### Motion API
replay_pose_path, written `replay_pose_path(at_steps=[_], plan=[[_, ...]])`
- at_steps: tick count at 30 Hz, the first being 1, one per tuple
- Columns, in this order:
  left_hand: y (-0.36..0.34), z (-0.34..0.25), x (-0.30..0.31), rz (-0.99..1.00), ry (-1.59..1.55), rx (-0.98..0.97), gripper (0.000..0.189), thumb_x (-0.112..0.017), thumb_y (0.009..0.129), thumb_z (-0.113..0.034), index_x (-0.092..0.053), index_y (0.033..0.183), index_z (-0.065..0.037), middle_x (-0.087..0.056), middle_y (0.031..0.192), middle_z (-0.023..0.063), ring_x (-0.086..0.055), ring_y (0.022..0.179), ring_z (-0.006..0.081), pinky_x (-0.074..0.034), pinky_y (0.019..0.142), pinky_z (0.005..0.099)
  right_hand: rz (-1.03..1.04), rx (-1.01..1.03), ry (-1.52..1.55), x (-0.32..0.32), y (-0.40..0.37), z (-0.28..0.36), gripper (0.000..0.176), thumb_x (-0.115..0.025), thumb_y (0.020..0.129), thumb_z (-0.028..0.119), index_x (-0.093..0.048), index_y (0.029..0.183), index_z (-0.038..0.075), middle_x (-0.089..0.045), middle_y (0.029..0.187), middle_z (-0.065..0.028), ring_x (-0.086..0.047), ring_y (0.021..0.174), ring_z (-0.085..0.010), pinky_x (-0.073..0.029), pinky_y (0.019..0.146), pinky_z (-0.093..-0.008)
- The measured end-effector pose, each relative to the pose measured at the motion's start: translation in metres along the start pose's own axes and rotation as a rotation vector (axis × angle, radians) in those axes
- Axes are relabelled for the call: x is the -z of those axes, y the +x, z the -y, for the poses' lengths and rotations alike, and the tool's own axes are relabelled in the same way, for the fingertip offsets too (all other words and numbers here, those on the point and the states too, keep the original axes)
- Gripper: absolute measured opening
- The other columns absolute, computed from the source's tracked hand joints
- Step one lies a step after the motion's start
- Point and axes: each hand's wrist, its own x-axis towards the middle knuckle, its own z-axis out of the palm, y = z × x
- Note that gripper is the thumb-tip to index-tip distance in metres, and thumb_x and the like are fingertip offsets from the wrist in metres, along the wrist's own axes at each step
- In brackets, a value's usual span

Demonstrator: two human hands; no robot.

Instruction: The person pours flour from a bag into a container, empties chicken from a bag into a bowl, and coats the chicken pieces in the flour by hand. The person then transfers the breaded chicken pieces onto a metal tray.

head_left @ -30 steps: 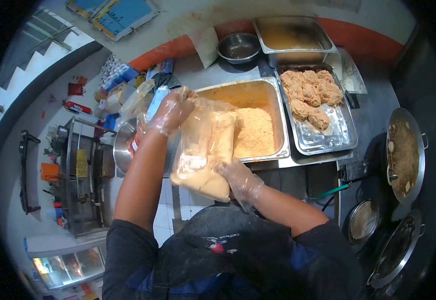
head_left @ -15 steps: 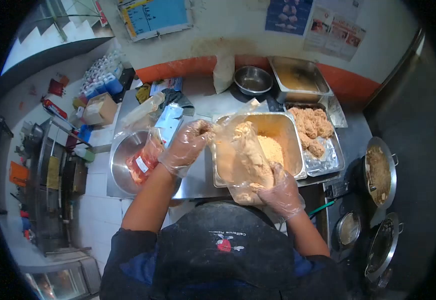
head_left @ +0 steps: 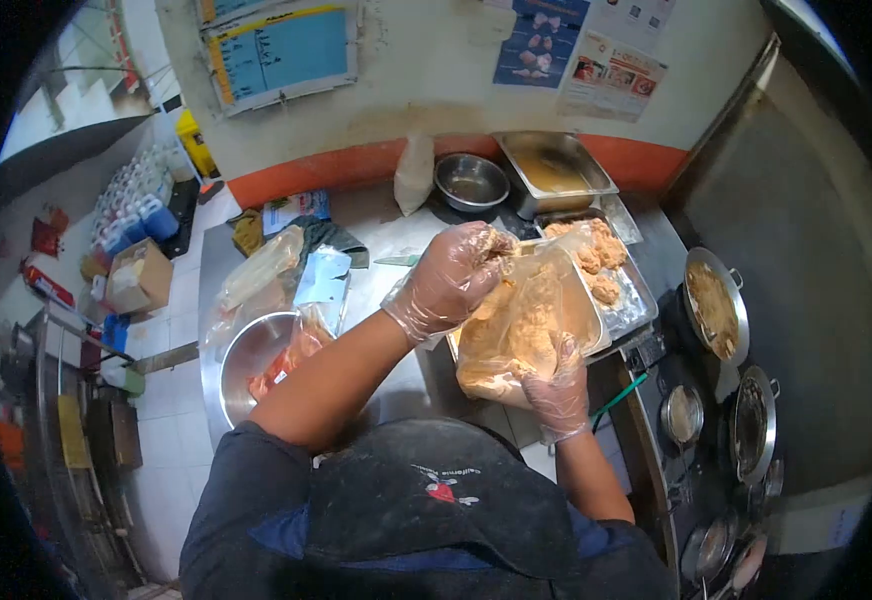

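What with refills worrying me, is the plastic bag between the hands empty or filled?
At least partly filled: pale, floury material shows through the clear plastic bag.

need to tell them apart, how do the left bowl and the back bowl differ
The left bowl looks wider than the back bowl. The left bowl holds a red pack; the back bowl has none. Both are round, shiny metal.

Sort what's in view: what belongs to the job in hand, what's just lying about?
Likely in the job:
clear bag, held by left hand and right hand
deep pan
coated pieces on a tray

Probably just lying about:
dark cloth
blue box
round steel bowl
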Motion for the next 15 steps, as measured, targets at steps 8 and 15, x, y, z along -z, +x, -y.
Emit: replay_pose_path(at_steps=[8,15], plan=[[0.007,0.017,0.035,-0.058,-0.184,0.122,0.02,-0.064,0.103,-0.011,-0.073,0.117,0.001,-0.077,0.107,0.0066,-0.071,0.096,0.0148,-0.059,0.09,0.0334,-0.01,-0.219,0.139,-0.026,0.017,0.05,0.066,-0.091,0.081,0.019,-0.061,0.134,-0.007,-0.067,0.131,-0.0284,-0.069,0.117,-0.0423,-0.058,0.098,-0.0518],[0.012,0.059,0.117,-0.231,-0.186,0.2,0.015,-0.07,0.103,-0.011,-0.075,0.11,0.001,-0.078,0.099,0.0064,-0.069,0.09,0.0124,-0.058,0.084,0.0319,-0.001,0.131,-0.071,-0.129,0.072,0.069,0.061,-0.086,0.089,0.016,-0.056,0.137,-0.006,-0.065,0.127,-0.0301,-0.067,0.114,-0.0453,-0.056,0.099,-0.052]])
